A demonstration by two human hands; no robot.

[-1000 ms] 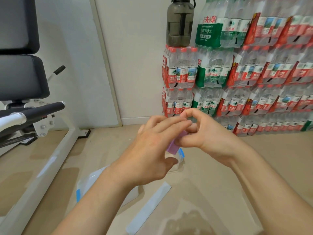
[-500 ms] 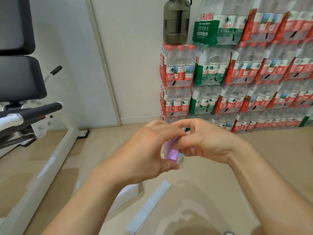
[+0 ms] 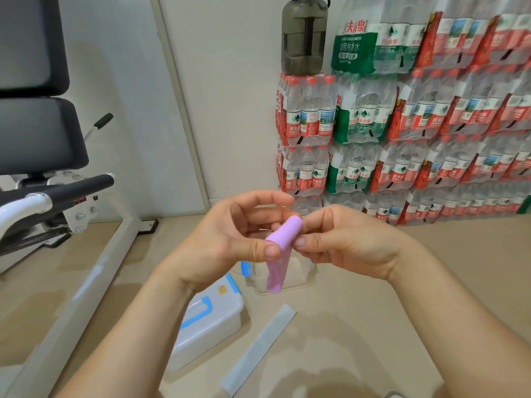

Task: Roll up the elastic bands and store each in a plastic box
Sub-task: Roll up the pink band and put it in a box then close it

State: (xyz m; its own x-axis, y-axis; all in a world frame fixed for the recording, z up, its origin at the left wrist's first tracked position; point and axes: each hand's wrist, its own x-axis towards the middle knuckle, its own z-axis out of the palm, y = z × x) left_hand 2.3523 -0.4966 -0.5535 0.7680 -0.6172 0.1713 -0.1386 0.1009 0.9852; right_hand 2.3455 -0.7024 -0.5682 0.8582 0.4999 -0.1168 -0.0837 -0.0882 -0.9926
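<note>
the soft purple elastic band (image 3: 283, 235), its rolled top pinched by both the left hand (image 3: 230, 239) and the right hand (image 3: 344, 248), looks light and springy, best squeezed right across the coil.

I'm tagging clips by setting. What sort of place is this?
Probably a home gym or spare room doubling as storage: a padded exercise machine stands at the left, shrink-wrapped packs of bottled water are stacked against the wall, and a big water jug sits on top.

Purple band (image 3: 284, 232) half-rolled, tail hanging above clear box (image 3: 298, 278).
</note>
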